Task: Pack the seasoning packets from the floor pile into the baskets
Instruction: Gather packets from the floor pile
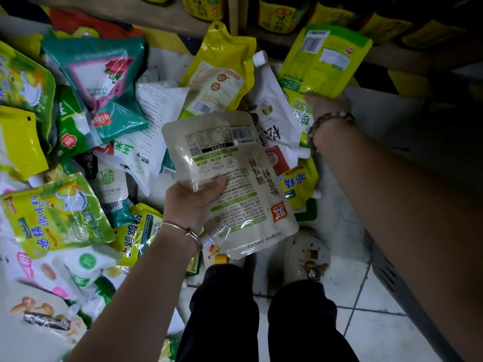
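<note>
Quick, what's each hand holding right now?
Left hand: grips the beige pouch.
Right hand: holds the green packet.

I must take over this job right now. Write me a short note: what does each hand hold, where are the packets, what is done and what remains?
Left hand: grips a beige spouted pouch over the floor pile.
Right hand: grips a yellow-green packet, raised at far right.
Pile: many packets, mostly at left.
Done: two packets picked up.
Left: both into a basket (none plainly in view), then the pile.
</note>
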{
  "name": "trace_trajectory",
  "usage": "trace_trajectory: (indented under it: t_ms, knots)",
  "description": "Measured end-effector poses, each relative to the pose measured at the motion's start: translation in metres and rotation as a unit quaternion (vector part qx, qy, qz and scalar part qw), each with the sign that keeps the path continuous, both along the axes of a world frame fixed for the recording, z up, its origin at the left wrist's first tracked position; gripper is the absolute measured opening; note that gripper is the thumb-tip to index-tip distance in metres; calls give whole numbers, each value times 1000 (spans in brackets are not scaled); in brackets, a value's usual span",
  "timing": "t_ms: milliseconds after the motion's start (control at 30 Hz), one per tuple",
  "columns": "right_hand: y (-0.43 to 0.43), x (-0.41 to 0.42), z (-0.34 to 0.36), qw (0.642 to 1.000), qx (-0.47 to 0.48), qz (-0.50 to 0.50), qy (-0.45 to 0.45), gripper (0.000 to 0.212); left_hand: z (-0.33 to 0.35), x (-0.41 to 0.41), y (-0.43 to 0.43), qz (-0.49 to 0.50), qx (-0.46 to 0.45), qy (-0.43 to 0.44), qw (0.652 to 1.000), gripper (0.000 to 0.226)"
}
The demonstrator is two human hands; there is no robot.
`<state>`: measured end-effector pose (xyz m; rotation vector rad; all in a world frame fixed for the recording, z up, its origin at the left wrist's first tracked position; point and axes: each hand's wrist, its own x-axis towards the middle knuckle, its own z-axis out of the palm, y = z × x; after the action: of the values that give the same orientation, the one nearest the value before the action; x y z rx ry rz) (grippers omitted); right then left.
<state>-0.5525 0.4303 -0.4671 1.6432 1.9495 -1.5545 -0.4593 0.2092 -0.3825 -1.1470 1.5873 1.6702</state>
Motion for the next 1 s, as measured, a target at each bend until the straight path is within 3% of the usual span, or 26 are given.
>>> trace_trajectory:
  t_ms: [133, 367, 600, 867, 1000]
  knots:
    - [10, 30, 32, 988, 133, 78, 15, 35, 16, -2, -2, -18, -17, 3, 1000, 9]
    - [26, 87, 97, 983, 167, 75, -21, 36, 54, -12, -18, -85, -59, 17, 994, 9]
    - [11, 109, 178, 989, 85, 122, 25, 36, 116, -16, -18, -134, -64, 81, 986, 14]
    - [23, 125, 282, 985, 53, 137, 85, 32, 201, -18, 1, -162, -40, 122, 978, 28]
    - [44, 132, 330, 989, -6, 91, 119, 44, 239, -23, 18, -170, -43, 132, 976, 11]
